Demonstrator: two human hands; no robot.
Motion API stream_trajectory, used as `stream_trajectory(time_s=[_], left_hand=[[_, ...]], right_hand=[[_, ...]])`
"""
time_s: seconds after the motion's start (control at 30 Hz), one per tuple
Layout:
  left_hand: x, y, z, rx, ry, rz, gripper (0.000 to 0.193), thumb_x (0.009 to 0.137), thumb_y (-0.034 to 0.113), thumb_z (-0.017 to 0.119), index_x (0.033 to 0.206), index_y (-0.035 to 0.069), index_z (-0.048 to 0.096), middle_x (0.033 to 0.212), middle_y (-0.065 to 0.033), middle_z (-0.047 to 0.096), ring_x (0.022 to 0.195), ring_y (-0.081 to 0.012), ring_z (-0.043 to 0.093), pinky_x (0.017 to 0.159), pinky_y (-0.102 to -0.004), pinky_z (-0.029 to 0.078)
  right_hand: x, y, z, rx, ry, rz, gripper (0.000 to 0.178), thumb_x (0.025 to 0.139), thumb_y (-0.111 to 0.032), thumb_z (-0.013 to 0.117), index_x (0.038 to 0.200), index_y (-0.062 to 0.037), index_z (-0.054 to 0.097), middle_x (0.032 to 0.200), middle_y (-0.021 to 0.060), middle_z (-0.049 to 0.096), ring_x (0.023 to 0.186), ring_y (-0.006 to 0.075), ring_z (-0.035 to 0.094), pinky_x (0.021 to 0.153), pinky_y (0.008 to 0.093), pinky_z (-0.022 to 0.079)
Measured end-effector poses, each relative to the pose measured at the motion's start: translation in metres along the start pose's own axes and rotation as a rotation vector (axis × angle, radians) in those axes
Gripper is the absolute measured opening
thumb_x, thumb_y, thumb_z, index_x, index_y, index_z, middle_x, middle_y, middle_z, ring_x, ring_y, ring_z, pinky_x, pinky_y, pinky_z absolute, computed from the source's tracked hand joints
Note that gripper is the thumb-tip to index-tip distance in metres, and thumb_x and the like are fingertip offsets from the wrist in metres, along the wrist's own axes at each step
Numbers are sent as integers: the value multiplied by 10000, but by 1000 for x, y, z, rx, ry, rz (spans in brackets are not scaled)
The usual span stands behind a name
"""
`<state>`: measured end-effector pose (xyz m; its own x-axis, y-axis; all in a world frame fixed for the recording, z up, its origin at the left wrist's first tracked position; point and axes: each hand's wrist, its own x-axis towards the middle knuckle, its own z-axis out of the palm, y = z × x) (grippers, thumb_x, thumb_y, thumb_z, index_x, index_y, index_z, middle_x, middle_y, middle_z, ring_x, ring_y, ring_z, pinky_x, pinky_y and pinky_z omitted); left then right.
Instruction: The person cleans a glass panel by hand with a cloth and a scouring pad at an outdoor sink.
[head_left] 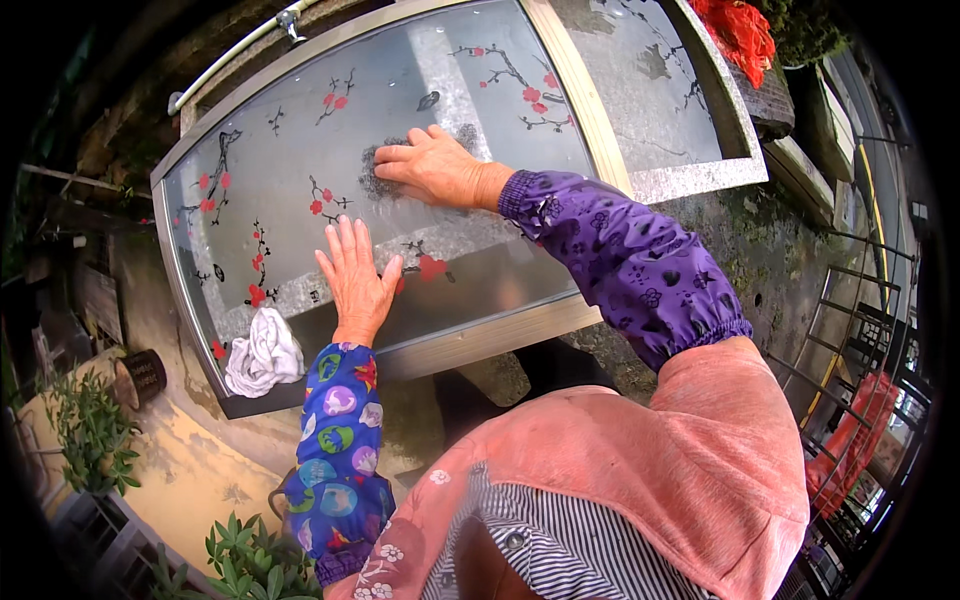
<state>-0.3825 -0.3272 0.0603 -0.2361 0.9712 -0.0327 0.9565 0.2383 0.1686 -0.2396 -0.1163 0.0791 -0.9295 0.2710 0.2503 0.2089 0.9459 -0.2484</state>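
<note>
Grey speckled stone-like ledge, bearing a translucent glass panel with pale beige frame, red blossoms and black branches; on the panel, a crumpled white cloth, near left, and a dark grainy patch around centre.

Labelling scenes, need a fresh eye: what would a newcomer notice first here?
Probably the purple sleeve at right, its right hand over a dark mesh-like patch on the glass. Then the red blossoms scattered across the glass, left hand spread among them, and the white cloth bunched at the near-left corner.
</note>
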Motion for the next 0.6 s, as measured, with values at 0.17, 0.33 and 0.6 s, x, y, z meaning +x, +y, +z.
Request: stream_trajectory(time_s=[0.17,0.33,0.6], left_hand=[[5,20,1,-56,11,18,795,863,414,586,1473,35,244,1555,-170,163,1443,-360,95,1130,-575,58],[1,16,5,-41,36,16,812,851,455,592,1462,29,272,1555,-174,159,1437,-387,89,1111,-616,56],[2,1,2,-39,28,14,824,841,443,598,1468,27,261,1555,-177,166,1440,-381,94,1113,-606,48]], right_hand=[[-3,171,-31,-362,172,503,344,870,-291,614,1203,-209,591,1245,-68,546,1013,281,544,847,449,429],[18,154,-19,-350,159,698,321,822,-228,631,1139,-182,629,1249,-55,551,1044,301,509,842,435,389],[107,63,29,-62,145,230,295,844,-250,624,1132,-184,634,1222,-27,557,1056,269,513,856,428,396]])
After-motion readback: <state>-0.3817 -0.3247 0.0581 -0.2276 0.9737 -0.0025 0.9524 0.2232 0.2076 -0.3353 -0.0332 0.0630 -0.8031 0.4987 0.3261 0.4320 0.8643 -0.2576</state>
